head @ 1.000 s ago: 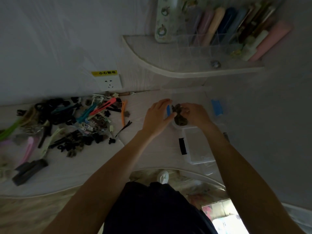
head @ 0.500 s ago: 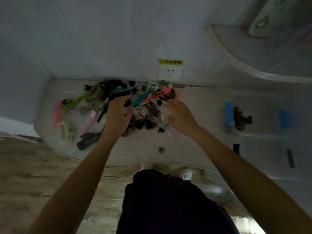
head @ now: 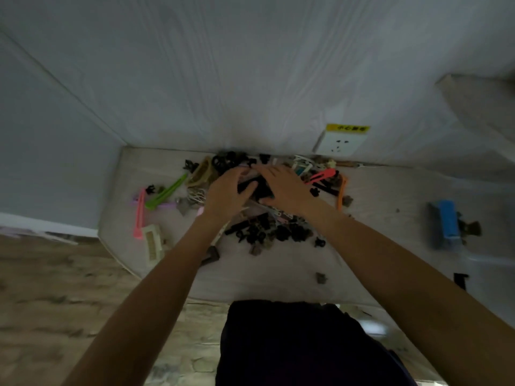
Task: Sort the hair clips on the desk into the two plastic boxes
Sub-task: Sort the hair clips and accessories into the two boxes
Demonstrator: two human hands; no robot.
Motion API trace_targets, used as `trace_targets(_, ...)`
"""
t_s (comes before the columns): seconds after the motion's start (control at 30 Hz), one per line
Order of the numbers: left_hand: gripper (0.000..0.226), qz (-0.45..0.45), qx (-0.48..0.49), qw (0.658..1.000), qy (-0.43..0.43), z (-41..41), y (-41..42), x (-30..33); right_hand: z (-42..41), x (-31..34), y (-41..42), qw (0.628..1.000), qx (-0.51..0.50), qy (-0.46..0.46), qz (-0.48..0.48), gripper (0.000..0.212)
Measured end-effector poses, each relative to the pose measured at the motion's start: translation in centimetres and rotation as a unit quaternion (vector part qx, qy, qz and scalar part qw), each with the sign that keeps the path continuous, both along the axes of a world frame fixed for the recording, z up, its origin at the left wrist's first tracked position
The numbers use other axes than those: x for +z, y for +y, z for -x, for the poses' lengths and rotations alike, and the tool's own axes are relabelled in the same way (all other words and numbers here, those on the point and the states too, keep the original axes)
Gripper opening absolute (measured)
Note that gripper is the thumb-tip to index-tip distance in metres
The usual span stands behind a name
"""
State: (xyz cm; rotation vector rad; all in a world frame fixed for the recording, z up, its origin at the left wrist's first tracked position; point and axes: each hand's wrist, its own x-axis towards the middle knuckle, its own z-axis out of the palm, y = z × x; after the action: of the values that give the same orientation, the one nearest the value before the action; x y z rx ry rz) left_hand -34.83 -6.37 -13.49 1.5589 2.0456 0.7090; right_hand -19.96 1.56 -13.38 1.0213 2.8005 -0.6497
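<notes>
My hands now meeting mid-pile, no longer apart as half second ago. Left hand (head: 228, 190) and right hand (head: 284, 188) both curling round one black clip (head: 257, 188); its axis unclear. Clip pile (head: 267, 229) lying along far desk (head: 278, 274) edge. Plastic box (head: 446, 227) sitting right.

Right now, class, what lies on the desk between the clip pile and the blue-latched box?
Head view: mostly bare desk between pile and box, with just a few small specks.

Pale wood-grain desk (head: 292, 263) — matt, bright plastic hair clips (head: 164, 192), mottled floor (head: 55, 288)
</notes>
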Motion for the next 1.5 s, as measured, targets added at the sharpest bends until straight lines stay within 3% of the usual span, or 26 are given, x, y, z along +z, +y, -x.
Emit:
trace_targets(0.1,0.039,-0.09,0.043,0.989,0.113,3.3,-0.1,0.0,0.5,0.0,-0.1,1.0,0.004,0.025,-0.017,0.064)
trace_targets(0.17,0.055,-0.042,0.029,0.987,0.155,5.5,0.7,-0.4,0.3,0.3,-0.2,0.997,-0.03,0.067,0.006,0.057)
trace_targets(0.27,0.066,0.056,-0.033,0.986,0.156,6.8,1.9,-1.1,-0.3,2.1,-0.7,0.976,-0.143,0.157,0.058,0.053)
trace_targets(0.47,0.053,0.059,-0.031,0.987,0.144,6.6,3.0,-1.1,-2.7,5.3,-1.9,0.922,-0.285,0.237,0.111,0.051)
trace_targets(0.63,0.044,-0.061,-0.013,0.997,0.046,4.3,1.4,2.6,-5.3,5.8,-3.4,0.864,-0.371,0.277,0.2,0.044)
trace_targets(0.73,0.042,-0.045,0.019,0.992,-0.112,0.5,-0.4,5.0,-7.4,7.0,-4.6,0.731,-0.468,0.376,0.323,0.022)
trace_targets(0.8,0.039,-0.015,0.022,0.974,-0.224,-2.9,-1.3,6.1,-9.9,7.6,-5.5,0.681,-0.494,0.4,0.364,0.019)
trace_targets(0.9,0.027,0.029,-0.026,0.948,-0.315,-8.7,-1.6,7.0,-15.0,8.2,-7.3,0.662,-0.531,0.418,0.325,0.022)
trace_targets(1.0,0.017,0.043,-0.124,0.928,-0.349,-15.6,-0.3,8.0,-22.0,9.7,-8.5,0.654,-0.576,0.451,0.195,0.022)
trace_targets(1.1,0.029,-0.008,-0.217,0.943,-0.254,-22.7,2.4,8.5,-29.6,11.4,-8.5,0.648,-0.61,0.447,0.087,0.029)
trace_targets(1.23,0.059,-0.052,-0.304,0.949,-0.063,-31.8,6.9,8.6,-37.6,12.2,-6.2,0.627,-0.644,0.435,0.055,0.036)
trace_targets(1.37,0.048,-0.025,-0.298,0.938,0.176,-38.4,9.1,7.9,-41.7,11.8,-3.1,0.694,-0.618,0.37,0.019,0.039)
trace_targets(1.5,0.047,0.03,-0.284,0.927,0.241,-41.7,9.1,7.0,-42.9,10.8,-1.5,0.756,-0.57,0.322,0.016,0.043)
